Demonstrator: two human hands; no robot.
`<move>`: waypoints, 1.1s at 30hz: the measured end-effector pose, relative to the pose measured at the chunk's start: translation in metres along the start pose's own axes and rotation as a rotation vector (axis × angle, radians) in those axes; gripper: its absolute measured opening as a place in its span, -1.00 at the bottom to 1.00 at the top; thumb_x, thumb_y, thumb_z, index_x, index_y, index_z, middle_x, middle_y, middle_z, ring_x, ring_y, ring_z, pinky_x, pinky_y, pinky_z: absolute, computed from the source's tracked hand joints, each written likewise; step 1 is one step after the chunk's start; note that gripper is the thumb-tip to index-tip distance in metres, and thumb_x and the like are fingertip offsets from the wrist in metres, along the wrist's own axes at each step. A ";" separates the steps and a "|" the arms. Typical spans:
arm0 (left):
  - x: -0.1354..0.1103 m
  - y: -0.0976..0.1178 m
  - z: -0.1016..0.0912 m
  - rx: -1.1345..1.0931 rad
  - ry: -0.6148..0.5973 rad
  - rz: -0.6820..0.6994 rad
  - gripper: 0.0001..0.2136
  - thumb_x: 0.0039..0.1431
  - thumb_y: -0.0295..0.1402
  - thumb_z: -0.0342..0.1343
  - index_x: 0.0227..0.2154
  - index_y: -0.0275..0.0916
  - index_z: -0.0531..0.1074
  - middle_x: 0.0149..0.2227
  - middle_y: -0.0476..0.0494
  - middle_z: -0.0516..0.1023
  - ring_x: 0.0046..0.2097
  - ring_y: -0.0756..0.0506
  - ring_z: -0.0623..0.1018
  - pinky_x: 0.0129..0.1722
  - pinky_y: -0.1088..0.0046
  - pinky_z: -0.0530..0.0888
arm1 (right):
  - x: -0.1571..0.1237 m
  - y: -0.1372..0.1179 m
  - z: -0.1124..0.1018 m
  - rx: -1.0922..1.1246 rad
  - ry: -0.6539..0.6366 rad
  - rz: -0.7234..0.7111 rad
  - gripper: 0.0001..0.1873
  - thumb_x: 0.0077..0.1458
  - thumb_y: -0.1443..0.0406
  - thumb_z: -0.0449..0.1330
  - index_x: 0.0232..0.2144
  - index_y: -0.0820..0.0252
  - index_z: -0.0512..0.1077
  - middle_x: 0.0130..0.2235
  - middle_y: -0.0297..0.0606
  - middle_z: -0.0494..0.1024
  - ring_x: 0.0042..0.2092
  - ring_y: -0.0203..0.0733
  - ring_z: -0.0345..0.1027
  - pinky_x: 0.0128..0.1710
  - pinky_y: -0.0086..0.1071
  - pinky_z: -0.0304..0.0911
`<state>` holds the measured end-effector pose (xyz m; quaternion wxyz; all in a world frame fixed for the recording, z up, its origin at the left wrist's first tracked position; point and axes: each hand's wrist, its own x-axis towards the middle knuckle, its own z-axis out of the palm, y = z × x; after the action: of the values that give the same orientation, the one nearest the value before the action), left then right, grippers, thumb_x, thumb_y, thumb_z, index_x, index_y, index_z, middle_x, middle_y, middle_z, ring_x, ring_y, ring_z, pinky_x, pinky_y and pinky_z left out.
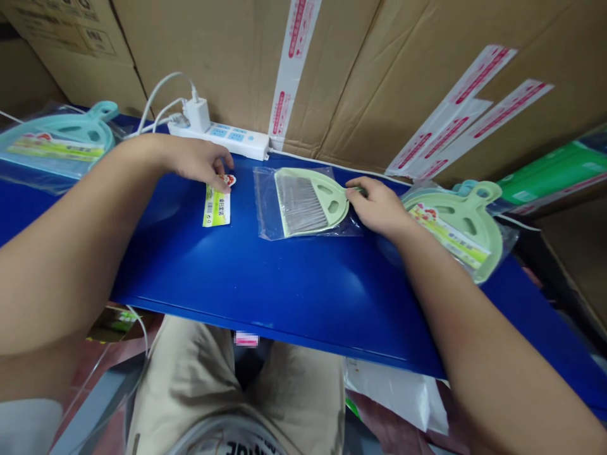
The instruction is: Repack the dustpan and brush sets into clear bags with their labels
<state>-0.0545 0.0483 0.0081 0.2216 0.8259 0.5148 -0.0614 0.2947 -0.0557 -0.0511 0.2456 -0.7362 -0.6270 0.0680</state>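
Observation:
A light green dustpan with its brush (308, 202) lies in a clear plastic bag on the blue table. My right hand (379, 205) is closed around the handle end of this set. To the left, a yellow-green and white label card (218, 205) with a red picture at its top is on the tabletop. My left hand (203, 163) is closed at the card's top edge, thumb on its front and the other fingers curled behind. A gap of bare blue surface separates the card from the bag.
More bagged dustpans, light green (474, 230) at the right and light blue (61, 139) at the left, carry similar labels. A white power strip (246, 142) with a plugged-in charger and cables runs along the back, against tall cardboard boxes (227, 63). A green package (554, 174) is at far right.

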 end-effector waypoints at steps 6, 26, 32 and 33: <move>0.001 -0.010 -0.002 -0.060 0.075 -0.012 -0.39 0.05 -0.19 0.45 0.14 -0.41 0.63 -0.14 -0.19 0.72 0.13 -0.33 0.60 0.25 0.29 0.38 | 0.001 0.004 0.000 0.035 0.007 -0.033 -0.67 0.28 0.16 0.22 -0.02 0.11 0.68 0.16 0.06 0.72 0.23 0.32 0.57 0.34 0.21 0.39; -0.017 0.028 0.002 -0.852 0.176 0.092 -0.65 0.07 -0.63 0.41 -0.18 -0.20 0.42 -0.33 -0.01 0.70 -0.15 -0.10 0.69 0.11 0.28 0.52 | -0.004 -0.005 -0.010 -0.012 -0.074 -0.016 -0.66 0.33 0.16 0.20 0.00 0.13 0.69 0.18 0.06 0.72 0.23 0.28 0.59 0.33 0.15 0.41; 0.003 0.037 0.030 -1.077 0.150 0.147 -0.88 0.12 -0.62 0.40 -0.40 -0.31 0.61 -0.22 -0.15 0.74 -0.08 -0.07 0.71 0.08 0.38 0.60 | -0.002 -0.006 -0.007 -0.042 -0.071 -0.052 -0.65 0.36 0.19 0.17 0.02 0.14 0.68 0.18 0.07 0.72 0.24 0.27 0.59 0.34 0.14 0.40; 0.005 0.037 0.033 -1.074 0.120 0.152 -0.88 0.08 -0.61 0.42 -0.38 -0.30 0.64 -0.17 -0.16 0.75 -0.06 -0.09 0.72 0.09 0.37 0.61 | -0.002 -0.005 -0.006 -0.043 -0.069 -0.067 -0.65 0.36 0.19 0.17 0.02 0.14 0.68 0.18 0.07 0.72 0.23 0.27 0.59 0.33 0.13 0.41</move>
<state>-0.0151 0.0246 -0.0121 0.5863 0.6336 0.4244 0.2732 0.2923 -0.0586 -0.0441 0.2102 -0.7172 -0.6605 0.0716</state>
